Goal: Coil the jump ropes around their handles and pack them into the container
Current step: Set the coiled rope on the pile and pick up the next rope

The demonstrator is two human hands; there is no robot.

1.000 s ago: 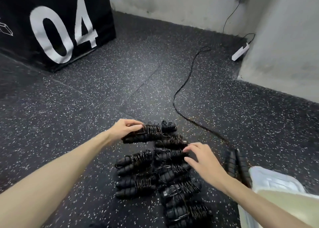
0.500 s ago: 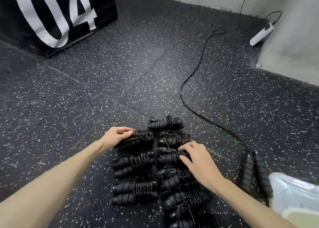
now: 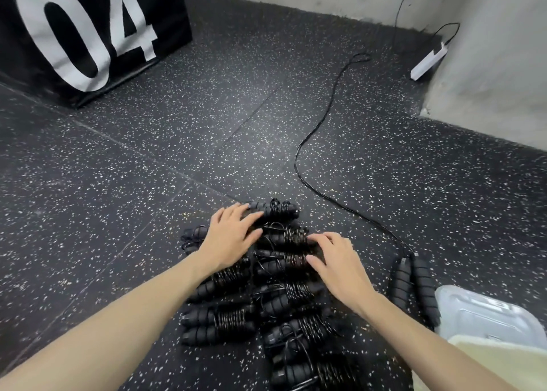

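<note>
Several coiled jump ropes [image 3: 266,290] lie bundled in two rough rows on the speckled floor [image 3: 118,213] in the one head view you have, and both your hands are now on the far end of that pile. Your left hand [image 3: 229,236] has let go of the bundle it was pinching half a second ago and lies with fingers spread flat over the top bundles, reaching toward the farthest bundle [image 3: 276,210]. Your right hand [image 3: 337,262] has barely moved; its fingers are loosely curled and pressing on the second row, though motion blur keeps me from saying whether it truly grips anything. I read that as gathering or squaring up the finished bundles before lifting them, so the coiling looks nearly done. One rope is not wrapped: its two handles [image 3: 414,287] lie side by side to the right, just beside the translucent container [image 3: 485,313], with its cord [image 3: 313,142] trailing away across the floor. Nothing from the pile shows inside the container yet. For writing, only the large white "04" on the black box [image 3: 88,32] at the far left can be read; a white power strip [image 3: 429,62] leans by the wall with no legible marking.
</note>
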